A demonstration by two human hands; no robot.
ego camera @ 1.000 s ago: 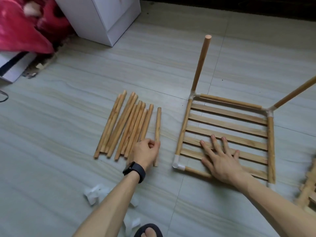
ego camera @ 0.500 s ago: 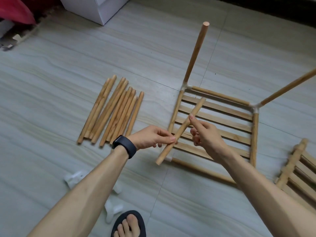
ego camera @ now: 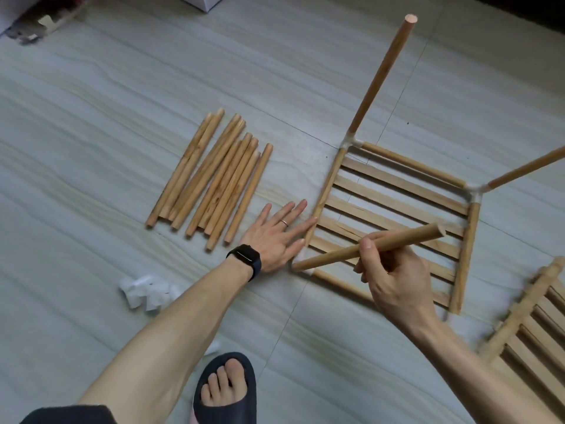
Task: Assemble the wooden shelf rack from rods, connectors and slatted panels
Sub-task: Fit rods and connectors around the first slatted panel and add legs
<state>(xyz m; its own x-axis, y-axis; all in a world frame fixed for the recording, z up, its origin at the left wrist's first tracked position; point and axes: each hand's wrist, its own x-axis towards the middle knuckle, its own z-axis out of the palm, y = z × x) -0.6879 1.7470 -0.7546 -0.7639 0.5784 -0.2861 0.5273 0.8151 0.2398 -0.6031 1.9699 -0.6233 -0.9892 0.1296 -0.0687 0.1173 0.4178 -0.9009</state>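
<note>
The right hand (ego camera: 394,280) clasps a smooth round wooden rod (ego camera: 367,247) between its thumb and curled fingers. It holds the rod slanted over the near left corner of the square frame (ego camera: 326,191), with the lower end pointing to eight o'clock.

The left hand (ego camera: 275,237) lies flat on the floor (ego camera: 91,117), fingers straight and spread, grasping nothing. Its forefinger touches the frame's left rail.

The frame has pale flat slats (ego camera: 397,191) set inside four round rails, joined by whitish plastic corner pieces (ego camera: 351,142). Two upright rods (ego camera: 379,78) rise from its far corners, at twelve and two o'clock.

At nine o'clock from the frame, a pile of loose rods (ego camera: 211,175) with streaky grain lies side by side. A second slatted panel (ego camera: 535,325), blurred, lies at four o'clock.

A heap of white connectors (ego camera: 143,290) sits at seven o'clock from the left hand. That wrist wears a black watch (ego camera: 244,260), and one finger has a thin ring (ego camera: 284,222). The floor is grey tile with wavy streaks.
</note>
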